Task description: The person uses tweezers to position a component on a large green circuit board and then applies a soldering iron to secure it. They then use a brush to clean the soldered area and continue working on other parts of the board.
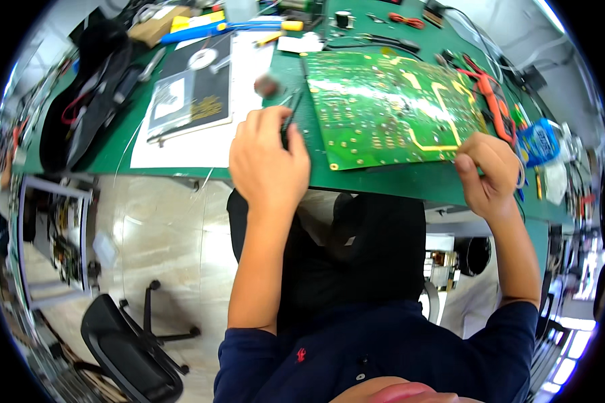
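the green workbench [383, 181] runs across the upper half of the view, its near edge just above the person's lap, and most of its surface is taken up, so there is little bare mat to slide things over.

the large green circuit board [390, 107] lies flat on it, solder side up, set square in front of the person, probably so that both hands can reach it. its near edge sits close to the bench edge, with only a narrow green strip between.

left of the board lies a dark flat panel [191, 91] on white paper sheets [181, 144], which fill that side down to the bench edge.

the left hand [267, 161] is closed around a slim dark tool [290, 117], likely tweezers or a probe, whose tip points at the board's left edge; the wrist rests near the bench edge, seemingly for steadiness.

the right hand [487, 171] is curled at the board's near right corner, fingertips pinched as if holding that corner down; whether it grips anything thin i cannot tell.

beyond the board's right side lie red-handled cutters [489, 94] and a blue-and-white packet [538, 142], crowding that edge. a blue and yellow tool [228, 27] lies along the far side.

below the bench, a black office chair [131, 352] stands on the pale floor to the left.
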Demonstrator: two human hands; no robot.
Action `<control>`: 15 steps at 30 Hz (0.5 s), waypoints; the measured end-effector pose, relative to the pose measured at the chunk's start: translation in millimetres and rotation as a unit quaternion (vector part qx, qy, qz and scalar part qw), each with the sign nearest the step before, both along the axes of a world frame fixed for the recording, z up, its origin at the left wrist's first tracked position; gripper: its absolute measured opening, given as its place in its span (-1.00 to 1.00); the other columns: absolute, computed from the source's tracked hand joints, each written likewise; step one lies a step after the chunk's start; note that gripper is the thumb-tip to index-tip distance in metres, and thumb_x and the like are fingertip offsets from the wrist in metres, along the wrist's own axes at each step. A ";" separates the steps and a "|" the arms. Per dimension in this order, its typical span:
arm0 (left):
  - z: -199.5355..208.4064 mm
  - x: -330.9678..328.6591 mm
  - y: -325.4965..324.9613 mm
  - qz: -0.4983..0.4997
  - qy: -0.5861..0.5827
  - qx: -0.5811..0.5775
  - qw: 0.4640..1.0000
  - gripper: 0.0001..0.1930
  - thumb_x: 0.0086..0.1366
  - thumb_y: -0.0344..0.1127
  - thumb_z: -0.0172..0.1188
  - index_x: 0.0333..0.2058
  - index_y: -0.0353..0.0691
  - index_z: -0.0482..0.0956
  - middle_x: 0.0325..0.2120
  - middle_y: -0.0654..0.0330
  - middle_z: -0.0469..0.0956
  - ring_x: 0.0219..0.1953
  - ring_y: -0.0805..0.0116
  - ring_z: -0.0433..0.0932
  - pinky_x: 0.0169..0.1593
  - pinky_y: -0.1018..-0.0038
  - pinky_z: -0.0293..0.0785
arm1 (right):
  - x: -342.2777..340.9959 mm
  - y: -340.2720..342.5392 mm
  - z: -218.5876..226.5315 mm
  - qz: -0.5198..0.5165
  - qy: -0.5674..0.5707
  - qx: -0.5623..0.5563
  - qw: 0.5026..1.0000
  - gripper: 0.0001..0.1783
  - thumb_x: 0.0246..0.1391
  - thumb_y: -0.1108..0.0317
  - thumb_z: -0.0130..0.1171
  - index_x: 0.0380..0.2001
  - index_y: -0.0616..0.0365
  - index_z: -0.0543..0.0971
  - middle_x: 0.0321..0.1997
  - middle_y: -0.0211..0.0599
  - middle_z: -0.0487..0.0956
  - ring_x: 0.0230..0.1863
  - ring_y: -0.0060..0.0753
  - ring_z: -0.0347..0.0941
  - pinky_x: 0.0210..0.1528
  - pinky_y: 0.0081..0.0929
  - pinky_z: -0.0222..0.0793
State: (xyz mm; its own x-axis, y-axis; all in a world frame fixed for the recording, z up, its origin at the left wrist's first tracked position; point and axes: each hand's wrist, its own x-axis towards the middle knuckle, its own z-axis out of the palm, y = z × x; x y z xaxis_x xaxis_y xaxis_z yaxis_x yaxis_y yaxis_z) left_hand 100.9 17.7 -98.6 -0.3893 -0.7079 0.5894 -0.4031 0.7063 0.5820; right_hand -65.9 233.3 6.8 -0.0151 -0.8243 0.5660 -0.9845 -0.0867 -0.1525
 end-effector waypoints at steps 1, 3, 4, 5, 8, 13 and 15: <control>1.9 1.2 0.8 -0.002 -0.006 -0.002 1.000 -0.85 0.13 -0.42 0.24 -0.27 -0.13 0.61 -0.33 0.23 0.60 -0.22 0.17 0.59 -0.19 0.31 0.48 | -1.8 4.1 -6.1 -0.007 -0.019 -0.011 1.000 -0.78 0.13 0.46 0.23 -0.55 0.24 0.45 -0.61 -0.26 0.40 -0.61 -0.21 0.34 -0.55 -0.35 0.19; 1.7 -3.0 2.0 -0.016 -0.004 -0.007 1.000 -0.85 0.15 -0.43 0.24 -0.27 -0.13 0.61 -0.33 0.23 0.60 -0.25 0.18 0.59 -0.21 0.34 0.49 | -9.2 18.2 -16.1 -0.029 -0.042 -0.025 0.998 -0.78 0.15 0.47 0.21 -0.55 0.25 0.45 -0.61 -0.24 0.40 -0.62 -0.18 0.35 -0.55 -0.36 0.22; 1.1 -6.2 3.6 -0.023 -0.002 -0.004 1.000 -0.85 0.16 -0.43 0.23 -0.27 -0.13 0.61 -0.33 0.22 0.60 -0.25 0.18 0.59 -0.20 0.35 0.49 | -20.7 34.1 -18.8 -0.027 -0.035 -0.005 0.999 -0.94 0.16 0.51 0.17 -0.37 0.25 0.49 -0.44 -0.22 0.51 -0.53 -0.27 0.42 -0.50 -0.42 0.27; 0.4 -6.5 4.3 -0.024 -0.005 -0.005 1.000 -0.86 0.16 -0.43 0.23 -0.27 -0.14 0.61 -0.33 0.22 0.60 -0.25 0.19 0.59 -0.20 0.35 0.50 | -22.7 38.9 -25.3 -0.072 -0.067 -0.047 0.994 -0.93 0.16 0.53 0.15 -0.29 0.25 0.49 -0.36 -0.22 0.53 -0.49 -0.31 0.43 -0.48 -0.44 0.29; 1.7 -2.5 4.2 -0.020 -0.023 -0.001 1.000 -0.84 0.17 -0.45 0.21 -0.25 -0.12 0.63 -0.29 0.26 0.61 -0.27 0.24 0.58 -0.21 0.39 0.48 | -34.0 53.3 -30.6 -0.190 -0.133 -0.080 0.969 -0.60 0.13 0.59 0.14 0.05 0.16 0.41 0.00 -0.26 0.54 -0.30 -0.52 0.46 -0.36 -0.57 0.35; 3.8 -3.5 8.0 -0.023 -0.016 0.005 1.000 -0.88 0.17 -0.39 0.25 -0.28 -0.13 0.60 -0.32 0.24 0.58 -0.25 0.19 0.57 -0.23 0.32 0.46 | -96.6 96.9 -18.1 -0.375 -0.137 0.017 0.917 -0.75 0.20 0.35 0.18 -0.09 0.21 0.58 -0.18 -0.28 0.66 -0.21 -0.46 0.54 -0.22 -0.53 0.39; 3.1 -5.7 8.5 -0.026 -0.020 0.010 0.999 -0.88 0.16 -0.34 0.31 -0.30 -0.12 0.63 -0.32 0.26 0.56 -0.27 0.22 0.56 -0.24 0.34 0.45 | -129.4 118.8 -25.5 -0.335 -0.205 -0.010 0.919 -0.75 0.22 0.33 0.17 -0.09 0.21 0.59 -0.19 -0.26 0.67 -0.18 -0.44 0.57 -0.14 -0.53 0.41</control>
State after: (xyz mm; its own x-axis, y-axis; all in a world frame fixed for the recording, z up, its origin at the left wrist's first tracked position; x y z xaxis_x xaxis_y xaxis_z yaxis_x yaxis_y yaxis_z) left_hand 95.3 26.3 -95.5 -0.4498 -0.6970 0.5584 -0.3892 0.7157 0.5799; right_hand -195.3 352.0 -18.6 -0.7317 -0.5413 0.4142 -0.6775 0.5115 -0.5285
